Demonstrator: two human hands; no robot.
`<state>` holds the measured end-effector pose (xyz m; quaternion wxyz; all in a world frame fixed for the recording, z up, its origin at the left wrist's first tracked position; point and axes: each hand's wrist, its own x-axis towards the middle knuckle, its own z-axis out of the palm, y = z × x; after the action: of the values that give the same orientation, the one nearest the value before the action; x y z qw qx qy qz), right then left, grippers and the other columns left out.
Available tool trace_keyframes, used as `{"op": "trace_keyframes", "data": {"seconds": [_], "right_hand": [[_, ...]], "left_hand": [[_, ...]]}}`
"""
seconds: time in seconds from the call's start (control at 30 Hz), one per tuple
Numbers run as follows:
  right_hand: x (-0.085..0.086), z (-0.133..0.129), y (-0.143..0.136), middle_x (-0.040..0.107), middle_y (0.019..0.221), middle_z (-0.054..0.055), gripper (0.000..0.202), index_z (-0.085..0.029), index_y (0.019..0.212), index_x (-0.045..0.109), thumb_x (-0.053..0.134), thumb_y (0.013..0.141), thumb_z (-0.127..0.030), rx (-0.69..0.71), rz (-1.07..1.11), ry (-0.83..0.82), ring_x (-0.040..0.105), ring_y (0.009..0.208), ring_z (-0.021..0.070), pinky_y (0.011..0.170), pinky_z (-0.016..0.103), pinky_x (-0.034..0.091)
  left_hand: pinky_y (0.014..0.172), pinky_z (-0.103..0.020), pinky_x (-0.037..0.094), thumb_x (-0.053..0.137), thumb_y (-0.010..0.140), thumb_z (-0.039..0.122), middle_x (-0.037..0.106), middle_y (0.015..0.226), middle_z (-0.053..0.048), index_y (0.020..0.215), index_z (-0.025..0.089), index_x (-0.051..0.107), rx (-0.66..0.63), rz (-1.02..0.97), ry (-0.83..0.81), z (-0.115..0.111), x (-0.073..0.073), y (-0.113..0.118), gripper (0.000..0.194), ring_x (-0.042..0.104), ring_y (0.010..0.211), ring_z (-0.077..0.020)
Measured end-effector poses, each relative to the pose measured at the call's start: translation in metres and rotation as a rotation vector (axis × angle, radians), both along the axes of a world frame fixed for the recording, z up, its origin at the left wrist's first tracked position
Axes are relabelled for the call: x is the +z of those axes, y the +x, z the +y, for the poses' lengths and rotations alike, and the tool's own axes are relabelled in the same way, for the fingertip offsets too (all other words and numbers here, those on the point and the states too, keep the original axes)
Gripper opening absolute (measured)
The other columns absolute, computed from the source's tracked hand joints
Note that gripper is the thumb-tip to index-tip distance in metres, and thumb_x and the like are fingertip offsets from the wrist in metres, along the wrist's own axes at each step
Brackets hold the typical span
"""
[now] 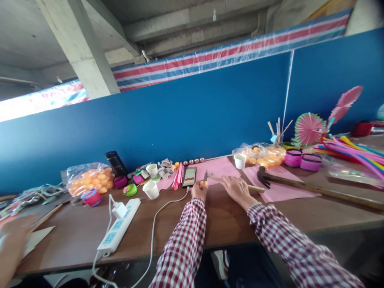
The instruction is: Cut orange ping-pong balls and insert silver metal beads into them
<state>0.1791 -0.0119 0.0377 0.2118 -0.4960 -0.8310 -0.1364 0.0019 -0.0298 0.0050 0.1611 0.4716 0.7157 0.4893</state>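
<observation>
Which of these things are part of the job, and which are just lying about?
Apparently in use:
orange ball, in the left hand
wooden stick, in the right hand

Probably just lying about:
claw hammer
black bottle
round pink fan
power strip

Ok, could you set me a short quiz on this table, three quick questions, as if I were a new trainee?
1. True or false: the black hammer head rests on pink paper.

2. Which of these is plugged into the power strip?
A) a lamp
B) a white plug
C) a radio

3. Which is nearer the phone, the left hand or the right hand?

Key: 1 true; 2 B; 3 the left hand.
</observation>
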Motion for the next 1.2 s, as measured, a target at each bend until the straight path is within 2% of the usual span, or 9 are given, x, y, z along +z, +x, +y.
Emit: {"op": "trace_keyframes", "data": {"seconds": [0.17,0.3,0.5,0.97,1.2], "right_hand": [[0.001,-0.001,0.0,0.062,0.085,0.006,0.03,-0.025,0.104,0.053,0.029,0.089,-0.036,0.008,0.016,0.014,0.056,0.076,0.0151,0.066,0.025,0.029],[0.0,-0.001,-0.001,0.062,0.083,0.005,0.029,-0.026,0.103,0.053,0.031,0.088,-0.037,0.026,-0.002,0.026,0.056,0.075,0.016,0.065,0.026,0.029],[0.0,-0.001,-0.001,0.062,0.084,0.006,0.031,-0.025,0.105,0.053,0.03,0.088,-0.037,0.04,0.004,0.028,0.056,0.076,0.0158,0.066,0.026,0.028],[0.0,-0.001,0.0,0.062,0.084,0.006,0.031,-0.024,0.106,0.053,0.03,0.088,-0.036,0.019,0.029,0.047,0.056,0.076,0.0159,0.066,0.026,0.029],[-0.004,-0.001,-0.003,0.062,0.082,0.005,0.028,-0.024,0.102,0.052,0.031,0.088,-0.036,0.038,-0.017,0.016,0.056,0.074,0.0169,0.064,0.026,0.029]], "left_hand": [[0.065,-0.024,0.042,0.061,0.064,0.023,0.063,0.072,-0.005,0.095,0.016,0.06,0.009,0.011,-0.019,-0.001,0.002,-0.001,0.032,0.056,0.065,-0.0139],[0.064,-0.023,0.042,0.061,0.065,0.025,0.064,0.076,-0.005,0.095,0.017,0.06,-0.003,0.011,-0.016,-0.001,0.003,-0.001,0.031,0.056,0.065,-0.0135],[0.063,-0.023,0.041,0.064,0.062,0.023,0.064,0.076,-0.005,0.09,0.017,0.062,0.013,-0.006,-0.012,0.0,0.003,0.0,0.029,0.055,0.063,-0.0131],[0.062,-0.022,0.043,0.066,0.058,0.015,0.062,0.086,-0.005,0.093,0.016,0.058,0.014,-0.063,0.046,0.005,-0.005,-0.002,0.035,0.055,0.064,-0.0102],[0.063,-0.024,0.044,0.064,0.06,0.017,0.061,0.076,-0.002,0.088,0.017,0.058,-0.012,-0.064,0.057,0.004,-0.007,-0.002,0.028,0.055,0.062,-0.0098]]}}
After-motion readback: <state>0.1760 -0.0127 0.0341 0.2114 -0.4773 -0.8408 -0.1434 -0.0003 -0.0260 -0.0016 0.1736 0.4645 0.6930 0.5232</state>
